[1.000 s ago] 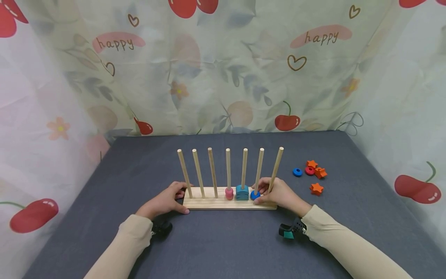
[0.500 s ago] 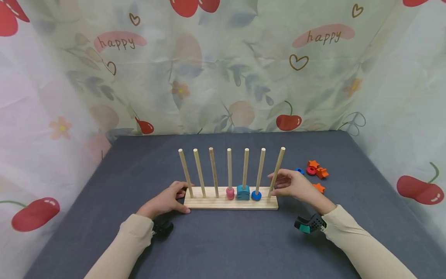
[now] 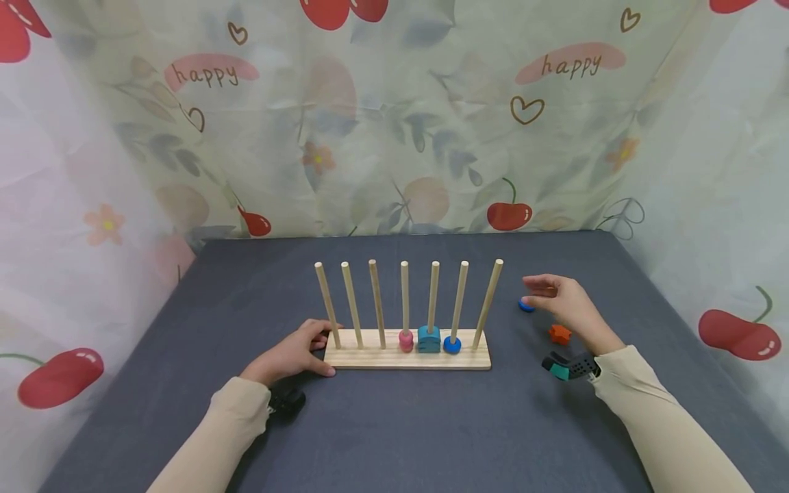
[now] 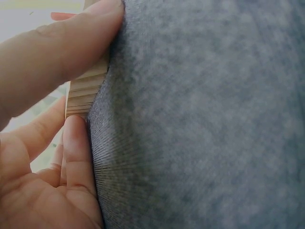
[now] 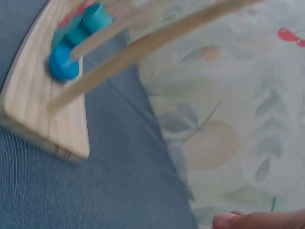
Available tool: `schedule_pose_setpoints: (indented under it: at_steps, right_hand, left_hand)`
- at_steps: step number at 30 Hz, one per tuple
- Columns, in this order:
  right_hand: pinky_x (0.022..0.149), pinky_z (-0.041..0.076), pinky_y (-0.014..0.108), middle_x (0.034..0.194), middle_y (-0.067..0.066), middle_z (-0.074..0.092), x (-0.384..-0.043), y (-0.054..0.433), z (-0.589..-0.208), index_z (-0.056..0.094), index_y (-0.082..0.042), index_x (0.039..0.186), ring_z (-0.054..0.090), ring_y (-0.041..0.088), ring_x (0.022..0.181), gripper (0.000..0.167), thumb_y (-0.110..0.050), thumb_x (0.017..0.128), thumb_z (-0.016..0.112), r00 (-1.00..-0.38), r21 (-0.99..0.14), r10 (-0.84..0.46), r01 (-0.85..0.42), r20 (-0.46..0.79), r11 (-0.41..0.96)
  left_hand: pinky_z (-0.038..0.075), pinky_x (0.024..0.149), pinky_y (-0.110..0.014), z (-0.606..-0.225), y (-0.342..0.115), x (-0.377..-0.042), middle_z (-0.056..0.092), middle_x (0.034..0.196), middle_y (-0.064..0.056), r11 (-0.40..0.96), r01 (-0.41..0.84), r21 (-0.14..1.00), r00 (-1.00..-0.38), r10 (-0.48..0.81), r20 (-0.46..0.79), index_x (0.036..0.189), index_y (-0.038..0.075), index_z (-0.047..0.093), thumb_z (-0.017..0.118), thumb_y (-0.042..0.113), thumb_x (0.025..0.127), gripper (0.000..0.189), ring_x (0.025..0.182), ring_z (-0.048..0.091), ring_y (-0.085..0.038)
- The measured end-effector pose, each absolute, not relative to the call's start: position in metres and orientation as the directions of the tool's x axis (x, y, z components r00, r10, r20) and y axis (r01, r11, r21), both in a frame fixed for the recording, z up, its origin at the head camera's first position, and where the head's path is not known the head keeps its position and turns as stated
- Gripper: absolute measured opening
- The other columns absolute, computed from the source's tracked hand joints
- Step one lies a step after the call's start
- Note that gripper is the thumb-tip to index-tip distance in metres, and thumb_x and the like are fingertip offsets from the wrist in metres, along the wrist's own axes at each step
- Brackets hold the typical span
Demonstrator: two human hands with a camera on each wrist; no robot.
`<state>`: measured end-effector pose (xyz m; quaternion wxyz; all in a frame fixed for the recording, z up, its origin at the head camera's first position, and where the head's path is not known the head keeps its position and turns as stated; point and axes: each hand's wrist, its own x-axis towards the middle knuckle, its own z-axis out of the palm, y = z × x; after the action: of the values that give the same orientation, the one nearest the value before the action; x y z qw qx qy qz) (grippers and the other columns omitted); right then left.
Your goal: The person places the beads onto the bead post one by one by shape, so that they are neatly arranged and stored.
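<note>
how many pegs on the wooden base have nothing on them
4: the leftmost peg, the second peg and third peg from the left, and the rightmost peg. No peg on the wooden base appears hidden.

Cherry-printed cloth (image 3: 370,137) hangs behind a dark grey table (image 3: 394,424).

The right hand (image 3: 567,301) hides part of the loose blue ring (image 3: 527,308) toward the desk's (image 3: 401,424) far right corner; whether they touch cannot be told. The left hand (image 3: 298,352) covers part of the wooden board's (image 3: 407,360) left end. The desk's near edge and both sleeves (image 3: 672,418) leave the head view below. From the right wrist, two pegs (image 5: 138,48) are cut off above and the blue bead (image 5: 63,63) blurs.
</note>
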<state>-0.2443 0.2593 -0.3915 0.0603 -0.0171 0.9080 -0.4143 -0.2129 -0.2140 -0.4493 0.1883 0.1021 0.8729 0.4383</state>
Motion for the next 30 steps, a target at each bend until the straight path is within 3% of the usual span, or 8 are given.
schedule_pose_setpoints:
  at_steps: [11, 24, 30]
  right_hand:
    - [0.100, 0.042, 0.054, 0.138, 0.028, 0.049, -0.267, 0.268, -0.418, 0.049, 0.002, 0.138, 0.048, 0.042, 0.125, 0.053, -0.019, 0.093, 0.065, -0.985, -0.653, -0.054, 0.069, -0.167, 0.754]
    - [0.085, 0.051, 0.046, 0.114, 0.023, 0.067, -0.269, 0.261, -0.430, 0.071, 0.000, 0.112, 0.063, 0.035, 0.101, 0.031, -0.013, 0.084, 0.075, -0.986, -0.552, -0.161, -0.108, -0.049, 0.827]
    - [0.080, 0.053, 0.042, 0.114, 0.022, 0.067, -0.267, 0.256, -0.427, 0.072, 0.000, 0.111, 0.065, 0.034, 0.100, 0.029, -0.015, 0.086, 0.074, -0.989, -0.576, -0.134, -0.075, -0.060, 0.814]
  left_hand:
    - [0.038, 0.103, -0.048, -0.450, -0.215, -0.213, 0.041, 0.124, -0.015, 0.613, 0.046, 0.789, -0.911, 0.350, -0.219, 0.137, 0.009, 0.051, 0.088, 0.016, 0.069, 0.078, 0.112, 0.043, -0.027]
    - [0.037, 0.102, -0.047, -0.451, -0.216, -0.214, 0.041, 0.124, -0.015, 0.609, 0.054, 0.791, -0.910, 0.355, -0.212, 0.136, 0.008, 0.051, 0.088, 0.015, 0.068, 0.077, 0.111, 0.043, -0.027]
    - [0.038, 0.102, -0.048, -0.451, -0.216, -0.213, 0.042, 0.123, -0.015, 0.610, 0.066, 0.790, -0.909, 0.362, -0.204, 0.136, 0.008, 0.052, 0.088, 0.015, 0.069, 0.077, 0.112, 0.044, -0.028]
